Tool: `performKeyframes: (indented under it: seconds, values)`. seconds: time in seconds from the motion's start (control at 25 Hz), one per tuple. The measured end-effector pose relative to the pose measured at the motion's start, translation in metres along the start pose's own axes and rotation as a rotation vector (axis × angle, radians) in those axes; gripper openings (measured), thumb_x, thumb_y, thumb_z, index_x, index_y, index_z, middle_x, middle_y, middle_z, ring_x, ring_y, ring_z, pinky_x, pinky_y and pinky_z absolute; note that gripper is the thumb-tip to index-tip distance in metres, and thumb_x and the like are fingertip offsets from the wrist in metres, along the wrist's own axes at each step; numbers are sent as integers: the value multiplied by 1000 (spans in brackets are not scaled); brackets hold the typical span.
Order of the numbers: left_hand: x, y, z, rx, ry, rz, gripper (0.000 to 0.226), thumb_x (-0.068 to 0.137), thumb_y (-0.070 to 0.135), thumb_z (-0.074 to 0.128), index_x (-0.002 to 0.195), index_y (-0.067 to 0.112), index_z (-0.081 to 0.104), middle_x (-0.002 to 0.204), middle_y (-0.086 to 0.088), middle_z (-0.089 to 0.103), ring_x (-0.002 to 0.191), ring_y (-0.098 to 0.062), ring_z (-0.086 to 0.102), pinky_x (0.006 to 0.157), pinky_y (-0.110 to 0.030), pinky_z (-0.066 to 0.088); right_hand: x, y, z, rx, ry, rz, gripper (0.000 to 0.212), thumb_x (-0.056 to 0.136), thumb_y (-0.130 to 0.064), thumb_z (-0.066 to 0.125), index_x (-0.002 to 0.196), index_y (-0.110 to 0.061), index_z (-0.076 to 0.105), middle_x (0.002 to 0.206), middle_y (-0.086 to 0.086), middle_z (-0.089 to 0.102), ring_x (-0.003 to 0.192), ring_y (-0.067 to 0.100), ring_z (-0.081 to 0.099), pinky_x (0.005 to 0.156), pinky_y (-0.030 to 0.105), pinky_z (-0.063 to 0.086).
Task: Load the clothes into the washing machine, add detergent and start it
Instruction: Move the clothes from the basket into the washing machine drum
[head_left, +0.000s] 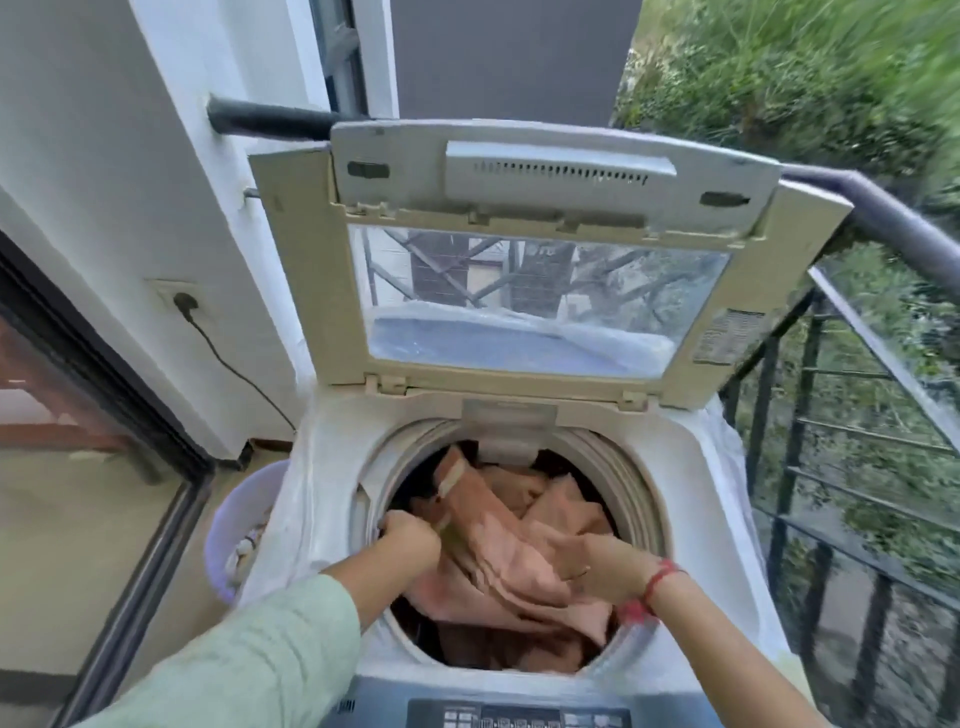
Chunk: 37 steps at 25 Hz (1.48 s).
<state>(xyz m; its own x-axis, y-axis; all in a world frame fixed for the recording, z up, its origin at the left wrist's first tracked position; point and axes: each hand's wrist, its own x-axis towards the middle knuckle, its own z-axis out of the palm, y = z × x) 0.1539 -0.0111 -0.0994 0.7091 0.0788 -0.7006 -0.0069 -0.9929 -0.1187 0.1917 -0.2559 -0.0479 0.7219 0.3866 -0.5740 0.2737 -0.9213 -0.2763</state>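
A top-loading washing machine (332, 499) stands in front of me with its lid (540, 270) raised upright. Inside the round drum lies a peach-pink garment (498, 551) on top of darker clothes. My left hand (410, 535) is at the drum's left rim, fingers curled round the garment's striped edge. My right hand (592, 566) is over the right half of the drum and holds a fold of the same pink cloth. The control panel (519, 717) runs along the bottom edge of the view.
A lilac laundry basket (234, 519) with clothes stands on the floor left of the machine. A black cable runs from a wall socket (182, 304) down behind it. A dark metal railing (883, 218) borders the right side. A glass door is at left.
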Motion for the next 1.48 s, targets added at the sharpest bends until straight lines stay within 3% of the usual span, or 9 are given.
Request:
performKeyframes:
  seconds: [0.12, 0.24, 0.4, 0.48, 0.64, 1.0, 1.16, 1.24, 1.48]
  values:
    - [6, 6, -25, 72, 96, 23, 35, 95, 15, 42, 129, 13, 50, 136, -9, 49, 123, -30, 46, 98, -42, 37, 34, -1, -16, -65, 183, 2, 41, 82, -20, 55, 122, -15, 48, 116, 11, 57, 108, 31, 57, 88, 35, 47]
    - [39, 14, -35, -227, 388, 149, 58, 87, 40, 56, 137, 19, 37, 138, -10, 41, 127, -32, 36, 100, -49, 33, 70, -9, -6, -94, 26, 120, 75, 83, -21, 58, 146, -17, 18, 149, 17, 22, 130, 38, 36, 104, 41, 38]
    - [96, 50, 9, -375, 14, 229, 104, 77, 57, 62, 147, 33, -10, 157, -7, -13, 142, -37, -14, 105, -71, -1, 118, -1, 61, -122, -200, 355, 114, 78, -40, 68, 144, -24, -23, 154, 12, -22, 141, 44, 1, 109, 61, 19]
    - [122, 57, 46, -215, -80, 181, 110, 77, 54, 65, 142, 38, -23, 153, -4, -28, 138, -40, -23, 99, -75, -7, 130, 3, 96, -214, -357, 354, 107, 80, -44, 64, 148, -18, -14, 157, 9, -11, 142, 40, 5, 110, 60, 19]
    - [156, 64, 93, -139, -142, 113, 100, 88, 28, 58, 139, 41, -27, 150, -2, -36, 137, -41, -26, 97, -77, -4, 161, 2, 136, -339, -726, 74, 49, 99, -23, 38, 141, 1, 29, 148, 14, 32, 136, 30, 33, 97, 22, 42]
    - [180, 58, 112, -168, -249, 50, 101, 88, 35, 58, 140, 38, -28, 150, 0, -36, 140, -33, -24, 104, -70, 2, 176, -9, 159, -144, -624, 309, 57, 92, -32, 52, 140, -8, 35, 145, 9, 39, 131, 26, 41, 107, 35, 34]
    - [128, 38, 73, -14, -126, 92, 88, 83, 53, 53, 149, 28, 1, 158, -7, -2, 143, -33, -10, 100, -73, -13, 152, -22, 97, -96, -475, 288, 80, 90, -33, 57, 148, -6, 10, 154, 20, 12, 141, 37, 18, 112, 45, 26]
    - [93, 21, 45, -32, -76, 125, 80, 84, 48, 56, 148, 24, 15, 157, -11, 9, 143, -34, -5, 103, -70, -11, 138, -31, 63, -75, -396, 263, 80, 81, -27, 66, 147, -14, 21, 152, 19, 21, 138, 38, 24, 109, 51, 30]
    - [-30, -30, -19, -195, 233, 174, 62, 84, 49, 56, 135, 18, 41, 145, -11, 35, 143, -30, 9, 111, -57, 3, 56, -73, -5, 99, 5, 42, 60, 79, -26, 63, 135, -17, 42, 133, 7, 52, 121, 24, 51, 94, 28, 41]
